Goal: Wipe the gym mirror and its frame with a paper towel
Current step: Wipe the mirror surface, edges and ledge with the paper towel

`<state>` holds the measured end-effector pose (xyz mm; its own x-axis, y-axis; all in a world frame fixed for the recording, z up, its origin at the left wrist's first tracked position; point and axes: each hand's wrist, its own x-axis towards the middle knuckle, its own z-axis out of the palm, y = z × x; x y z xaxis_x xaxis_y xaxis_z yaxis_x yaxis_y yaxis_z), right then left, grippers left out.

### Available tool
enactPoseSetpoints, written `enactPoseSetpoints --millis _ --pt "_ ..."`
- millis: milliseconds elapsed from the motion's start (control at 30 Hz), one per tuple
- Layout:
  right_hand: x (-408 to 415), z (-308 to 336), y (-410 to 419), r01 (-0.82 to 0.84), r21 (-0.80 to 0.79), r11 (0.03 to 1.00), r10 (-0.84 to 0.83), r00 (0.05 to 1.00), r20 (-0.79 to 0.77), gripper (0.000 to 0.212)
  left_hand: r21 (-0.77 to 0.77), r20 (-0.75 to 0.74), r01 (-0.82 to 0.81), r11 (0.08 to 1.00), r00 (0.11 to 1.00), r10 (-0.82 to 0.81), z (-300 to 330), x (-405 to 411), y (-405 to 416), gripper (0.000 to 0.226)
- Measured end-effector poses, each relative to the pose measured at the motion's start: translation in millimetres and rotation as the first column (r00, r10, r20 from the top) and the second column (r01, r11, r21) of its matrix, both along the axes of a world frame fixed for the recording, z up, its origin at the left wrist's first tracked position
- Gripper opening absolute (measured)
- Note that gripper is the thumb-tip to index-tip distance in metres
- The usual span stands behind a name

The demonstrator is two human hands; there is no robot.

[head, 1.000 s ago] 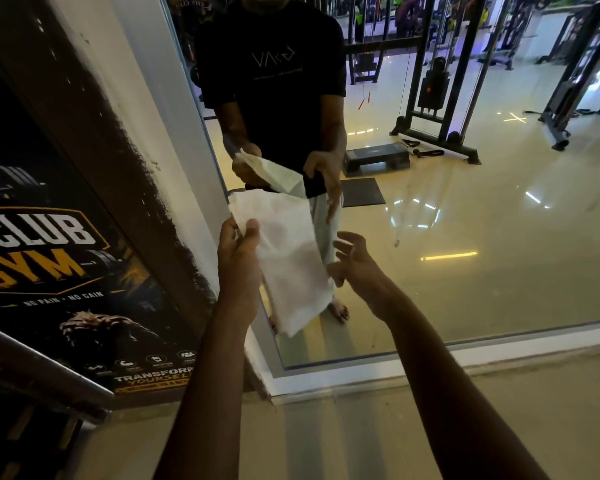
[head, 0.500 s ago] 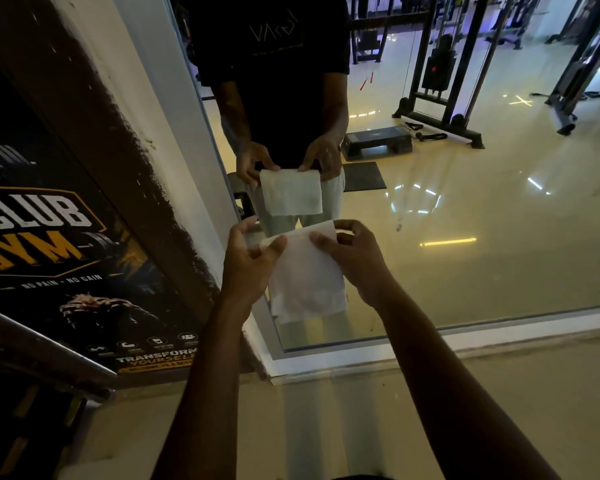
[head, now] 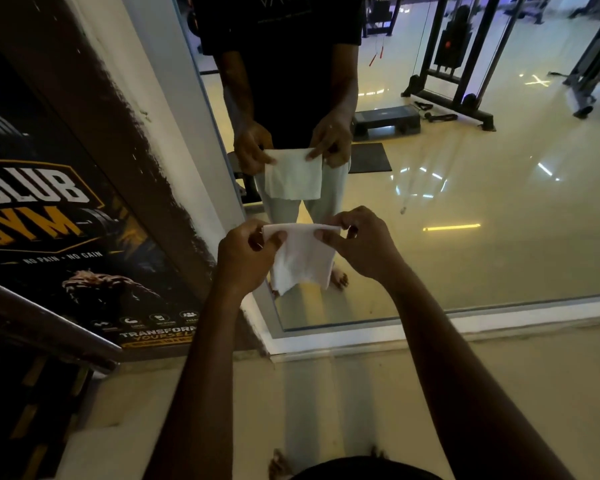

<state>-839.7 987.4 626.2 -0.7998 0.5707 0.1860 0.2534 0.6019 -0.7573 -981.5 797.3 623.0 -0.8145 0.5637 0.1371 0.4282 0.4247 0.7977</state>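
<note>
- From the head camera, the person is standing close to the gym mirror (head: 465,209) and holding a white paper towel (head: 302,258) in front of its lower left corner, clear of the glass as far as I can tell.
- The left hand (head: 246,258) is pinching the towel's upper left corner between thumb and curled fingers, and the right hand (head: 361,244) is pinching the upper right corner in the same way; the top edge is being held taut between them while the rest is hanging down.
- The towel is looking folded over, thin and very light; it is sagging and creasing under its own weight, so I judge it soft, limp and easy to tear if pulled hard or wetted.
- For wiping, I would judge that a flat pad under the palm or fingers will be serving better than a corner pinch, since the loose sheet will be bunching against the glass.
- The pale mirror frame (head: 257,313) is running down the left side and along the bottom, just below the hanging towel; neither it nor the glass is being touched yet.
- A gym poster (head: 59,216) is hanging left of the frame.
- No containers are showing in this view, no bottle, bucket or bin, so nothing is holding anything here.
</note>
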Motion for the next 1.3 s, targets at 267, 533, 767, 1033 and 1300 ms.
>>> enactPoseSetpoints --millis 267,533,767,1033,1300 --pt "7.3 -12.2 2.8 -0.234 -0.717 0.656 0.163 0.972 -0.168 0.044 0.164 0.271 -0.070 0.984 0.962 0.024 -5.0 23.4 22.2 0.028" --pt "-7.5 -64.3 9.6 -0.122 -0.620 0.775 0.152 0.988 -0.005 0.043 0.130 0.319 -0.235 0.963 0.930 0.184 -52.5 21.9 42.3 0.044" --pt "-31.6 -111.6 7.1 0.117 -0.382 0.917 -0.096 0.993 0.072 0.047 0.209 0.059 -0.273 0.939 0.962 0.266 -110.7 18.8 42.5 0.031" --pt "-47.3 -185.5 15.1 0.134 -0.144 0.981 -0.147 0.985 -0.089 0.023 0.212 -0.299 -0.137 0.968 0.933 0.198 -207.9 -20.4 50.6 0.027" --pt "-69.1 -296.6 31.8 0.128 0.084 0.988 -0.098 0.952 -0.292 0.025 0.277 -0.632 -0.216 0.936 0.693 0.347 -335.5 -61.4 72.6 0.029"
